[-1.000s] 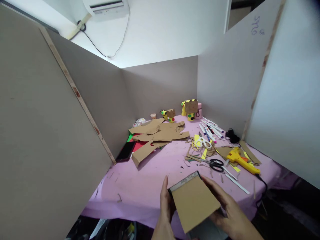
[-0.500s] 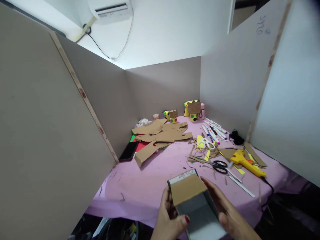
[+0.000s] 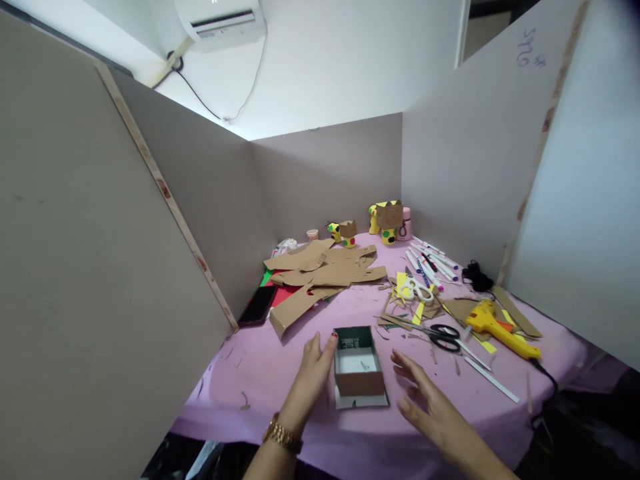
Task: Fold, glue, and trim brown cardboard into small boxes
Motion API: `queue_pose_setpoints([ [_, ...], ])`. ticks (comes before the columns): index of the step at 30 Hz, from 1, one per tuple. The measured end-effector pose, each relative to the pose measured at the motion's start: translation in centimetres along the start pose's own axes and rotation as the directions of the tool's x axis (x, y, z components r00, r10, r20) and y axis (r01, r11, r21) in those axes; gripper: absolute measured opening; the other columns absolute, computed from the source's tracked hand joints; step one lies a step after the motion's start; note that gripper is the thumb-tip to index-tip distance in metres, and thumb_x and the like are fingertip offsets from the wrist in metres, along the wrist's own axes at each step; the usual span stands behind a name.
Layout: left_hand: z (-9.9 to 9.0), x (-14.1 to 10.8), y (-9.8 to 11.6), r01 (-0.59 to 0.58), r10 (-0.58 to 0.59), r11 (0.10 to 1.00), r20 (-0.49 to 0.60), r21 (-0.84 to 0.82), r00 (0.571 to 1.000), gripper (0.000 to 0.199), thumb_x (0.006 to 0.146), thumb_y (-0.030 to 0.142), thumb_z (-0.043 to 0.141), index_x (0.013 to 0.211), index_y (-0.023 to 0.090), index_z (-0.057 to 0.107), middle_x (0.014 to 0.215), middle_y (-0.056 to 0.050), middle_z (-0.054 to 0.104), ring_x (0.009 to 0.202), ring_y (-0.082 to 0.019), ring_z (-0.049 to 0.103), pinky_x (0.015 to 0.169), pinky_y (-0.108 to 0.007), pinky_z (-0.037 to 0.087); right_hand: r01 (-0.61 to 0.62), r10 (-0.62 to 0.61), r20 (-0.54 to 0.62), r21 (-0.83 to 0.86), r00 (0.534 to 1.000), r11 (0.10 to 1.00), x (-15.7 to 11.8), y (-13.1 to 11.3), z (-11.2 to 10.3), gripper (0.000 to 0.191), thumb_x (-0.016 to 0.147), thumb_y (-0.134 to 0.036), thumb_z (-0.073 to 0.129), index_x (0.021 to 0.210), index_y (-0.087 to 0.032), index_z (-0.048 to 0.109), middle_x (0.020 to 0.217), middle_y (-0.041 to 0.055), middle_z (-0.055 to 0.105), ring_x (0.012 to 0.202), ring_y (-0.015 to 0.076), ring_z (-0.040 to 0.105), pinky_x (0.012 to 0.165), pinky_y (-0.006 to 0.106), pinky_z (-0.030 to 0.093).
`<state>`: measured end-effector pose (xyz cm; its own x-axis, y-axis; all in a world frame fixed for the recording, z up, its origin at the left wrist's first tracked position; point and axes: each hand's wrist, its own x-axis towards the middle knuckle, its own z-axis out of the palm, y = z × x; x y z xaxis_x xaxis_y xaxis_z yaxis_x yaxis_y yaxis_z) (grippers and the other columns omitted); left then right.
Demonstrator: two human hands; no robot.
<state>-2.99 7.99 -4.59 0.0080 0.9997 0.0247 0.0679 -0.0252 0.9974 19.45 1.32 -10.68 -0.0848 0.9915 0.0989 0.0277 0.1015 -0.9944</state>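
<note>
Near the front edge of the pink-covered counter [image 3: 250, 377], between the two hands, stands a small open box [image 3: 359, 385], its inside showing dark green at the far wall and white below, with a brown panel across the nearer part. The left hand [image 3: 316, 357] is at the box's left side, thumb by the far left corner; its grip is released, fingers extended away from the box, though whether the thumb touches the wall I cannot tell. A gold-coloured watch [image 3: 283, 435] circles that wrist. The right hand [image 3: 420, 397] hangs just to the right of the box, apart from it, its grip loose and holding nothing, fingers slightly curled. Beyond it lie black-handled scissors [image 3: 445, 337], white-handled scissors [image 3: 416, 289] among scraps, and a yellow glue gun [image 3: 500, 330]. Cut cardboard pieces [image 3: 330, 265] spread farther back on the left, beside a dark phone [image 3: 257, 305]; markers [image 3: 433, 263] lie at the back right.
</note>
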Motion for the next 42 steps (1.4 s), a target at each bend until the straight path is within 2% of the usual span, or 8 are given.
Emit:
queue_pose_setpoints([
  [4, -2.6, 3.6, 0.9, -0.077, 0.177, 0.838, -0.136, 0.540, 0.975, 0.068, 0.084, 0.031, 0.066, 0.142, 0.010, 0.037, 0.159, -0.020, 0.021, 0.148, -0.033, 0.008, 0.119, -0.052, 0.006, -0.056, 0.056, 0.007, 0.005, 0.998, 0.998, 0.4, 1.2, -0.7, 0.082, 0.078, -0.062, 0.065, 0.142, -0.018, 0.041, 0.152, 0.0211, 0.039, 0.135, 0.0313, 0.045, 0.109, 0.045, 0.038],
  [7, -4.0, 6.5, 1.4, -0.090, 0.296, 0.620, -0.126, 0.779, 0.947, 0.052, 0.087, 0.029, 0.065, 0.136, 0.020, 0.047, 0.155, -0.011, 0.032, 0.142, -0.036, 0.027, 0.113, -0.064, 0.021, -0.081, 0.081, -0.009, 0.025, 0.997, 0.996, 0.6, 1.8, -0.8, 0.082, 0.077, -0.067, 0.063, 0.139, -0.017, 0.043, 0.152, 0.0218, 0.039, 0.134, 0.0315, 0.046, 0.108, 0.044, 0.039],
  [14, -5.7, 8.8, -0.1, -0.147, 0.447, 0.267, 0.013, 0.952, 0.895, 0.035, 0.091, 0.031, 0.062, 0.124, 0.019, 0.057, 0.134, -0.010, 0.056, 0.118, -0.028, 0.056, 0.098, -0.054, 0.047, -0.091, 0.097, -0.097, 0.066, 0.991, 0.994, 0.2, 1.5, 0.0, 0.086, 0.075, -0.077, 0.055, 0.133, -0.015, 0.047, 0.147, 0.0234, 0.046, 0.132, 0.0322, 0.048, 0.108, 0.043, 0.040],
  [20, -4.1, 3.6, 1.7, -0.410, 0.470, 0.161, 0.295, 0.898, 0.832, 0.053, 0.095, 0.004, 0.027, 0.142, 0.023, 0.042, 0.152, -0.010, 0.041, 0.143, -0.021, 0.032, 0.115, -0.045, 0.032, -0.104, 0.118, -0.142, 0.098, 0.983, 0.990, 0.2, 0.1, -0.1, 0.078, 0.069, -0.079, 0.058, 0.121, -0.021, 0.059, 0.137, 0.0187, 0.058, 0.127, 0.0333, 0.054, 0.109, 0.046, 0.038],
  [26, -0.5, -1.1, 4.8, -0.663, 0.222, 0.095, 0.634, 0.742, 0.741, 0.066, 0.081, 0.005, 0.041, 0.142, 0.031, 0.043, 0.152, -0.003, 0.043, 0.142, -0.026, 0.034, 0.114, -0.057, 0.027, -0.051, 0.069, -0.131, 0.135, 0.989, 0.990, 0.0, -1.0, 0.3, 0.067, 0.077, -0.069, 0.060, 0.123, -0.021, 0.059, 0.139, 0.0139, 0.058, 0.131, 0.0298, 0.049, 0.110, 0.043, 0.036],
  [30, 0.2, -1.6, 5.2, -0.663, 0.081, 0.086, 0.658, 0.744, 0.749, 0.070, 0.076, 0.007, 0.043, 0.145, 0.016, 0.040, 0.154, -0.012, 0.039, 0.142, -0.032, 0.034, 0.111, -0.059, 0.032, -0.011, 0.030, -0.110, 0.169, 0.993, 0.986, -0.2, -0.9, 0.2, 0.060, 0.082, -0.063, 0.061, 0.124, -0.021, 0.059, 0.138, 0.0118, 0.059, 0.131, 0.0278, 0.050, 0.110, 0.041, 0.035],
  [37, 1.1, -2.5, 5.7, -0.603, 0.019, 0.077, 0.603, 0.794, 0.797, 0.065, 0.080, 0.013, 0.042, 0.145, 0.009, 0.038, 0.154, -0.018, 0.036, 0.143, -0.036, 0.030, 0.113, -0.060, 0.027, -0.026, 0.058, -0.123, 0.248, 0.991, 0.968, -0.3, -1.7, 0.2, 0.054, 0.079, -0.062, 0.065, 0.117, -0.024, 0.065, 0.127, 0.0079, 0.067, 0.122, 0.0255, 0.057, 0.108, 0.038, 0.037],
  [42, 1.7, -2.6, 6.2, -0.591, 0.031, 0.128, 0.592, 0.797, 0.805, 0.065, 0.087, 0.049, 0.050, 0.140, 0.011, 0.045, 0.155, -0.022, 0.033, 0.143, -0.038, 0.027, 0.114, -0.059, 0.024, -0.063, 0.121, -0.175, 0.303, 0.977, 0.951, 0.0, -2.9, 0.2, 0.052, 0.081, -0.066, 0.059, 0.107, -0.022, 0.070, 0.101, 0.0050, 0.075, 0.097, 0.0229, 0.066, 0.086, 0.033, 0.049],
])
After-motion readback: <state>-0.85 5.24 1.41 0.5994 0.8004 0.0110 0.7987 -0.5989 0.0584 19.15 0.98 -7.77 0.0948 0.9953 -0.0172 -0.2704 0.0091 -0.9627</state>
